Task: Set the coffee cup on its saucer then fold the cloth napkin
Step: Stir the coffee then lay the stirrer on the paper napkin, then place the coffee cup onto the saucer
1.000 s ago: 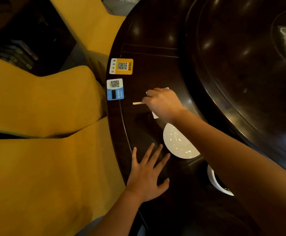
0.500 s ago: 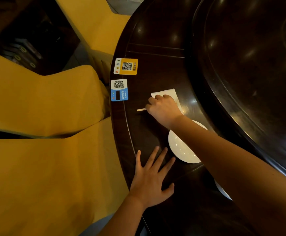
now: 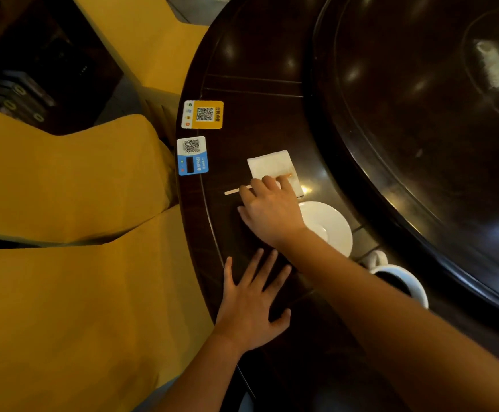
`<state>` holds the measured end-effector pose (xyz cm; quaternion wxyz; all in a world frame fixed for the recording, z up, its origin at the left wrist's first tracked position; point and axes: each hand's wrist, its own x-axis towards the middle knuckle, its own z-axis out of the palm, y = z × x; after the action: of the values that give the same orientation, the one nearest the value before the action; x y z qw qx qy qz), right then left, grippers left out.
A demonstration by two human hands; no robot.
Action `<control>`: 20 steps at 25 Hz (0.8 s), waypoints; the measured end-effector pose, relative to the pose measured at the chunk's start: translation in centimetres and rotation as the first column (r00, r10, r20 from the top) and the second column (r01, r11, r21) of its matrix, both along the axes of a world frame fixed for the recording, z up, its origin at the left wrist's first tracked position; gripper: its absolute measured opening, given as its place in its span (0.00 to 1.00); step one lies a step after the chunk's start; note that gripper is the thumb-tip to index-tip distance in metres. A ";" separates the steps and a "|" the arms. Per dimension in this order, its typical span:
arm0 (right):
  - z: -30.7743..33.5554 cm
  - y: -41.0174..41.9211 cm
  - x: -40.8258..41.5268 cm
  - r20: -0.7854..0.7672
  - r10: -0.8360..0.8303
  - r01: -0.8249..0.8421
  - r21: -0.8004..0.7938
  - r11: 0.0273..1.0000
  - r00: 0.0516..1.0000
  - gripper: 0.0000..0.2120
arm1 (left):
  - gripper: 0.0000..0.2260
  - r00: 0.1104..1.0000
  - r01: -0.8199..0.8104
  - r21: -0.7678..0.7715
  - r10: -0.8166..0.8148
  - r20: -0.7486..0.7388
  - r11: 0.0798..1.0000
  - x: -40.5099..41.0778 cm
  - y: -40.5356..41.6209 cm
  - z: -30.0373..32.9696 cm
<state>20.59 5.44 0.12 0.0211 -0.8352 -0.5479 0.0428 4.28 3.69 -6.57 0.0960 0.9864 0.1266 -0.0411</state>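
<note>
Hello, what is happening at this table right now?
A person is setting a place at a dark round table. The right hand rests its fingers on a thin wooden stick lying across a white napkin. The left hand lies flat and open on the table. The white saucer holds nothing; the coffee cup stands apart from it, partly hidden by the right arm.

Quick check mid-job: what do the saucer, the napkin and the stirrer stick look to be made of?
Saucer: likely glazed ceramic, white and smooth with a soft sheen.
Napkin: white, matte, folded flat with crisp edges; cloth or paper, the look leaves it open.
Stirrer stick: probably bare wood, pale, thin and dull, under the right hand.
</note>
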 end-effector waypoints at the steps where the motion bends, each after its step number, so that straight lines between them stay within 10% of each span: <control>1: 0.7 -1.3 -1.0 -0.034 -0.066 0.068 0.045 0.997 0.997 0.18 | 0.29 1.000 0.005 0.004 -0.005 -0.006 1.000 0.0 0.0 0.1; 5: 3.2 -9.6 -3.7 -0.075 -0.351 0.358 0.145 0.922 0.934 0.21 | 0.29 0.999 0.020 0.014 -0.019 -0.029 1.000 0.0 0.1 0.1; 10: 4.7 -19.3 -3.8 -0.175 -0.632 0.613 -0.155 0.775 0.755 0.38 | 0.31 1.000 0.009 0.011 -0.008 -0.010 1.000 0.0 -0.1 0.3; 20: 4.7 -21.3 -2.4 -0.292 -0.684 0.617 -0.296 0.729 0.668 0.44 | 0.30 1.000 0.005 0.032 -0.005 -0.001 0.999 0.0 -0.3 0.3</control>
<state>18.16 -15.91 4.87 0.0689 -0.9489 -0.1915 0.2411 4.32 3.44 -6.29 0.0803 0.9881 0.1247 -0.0398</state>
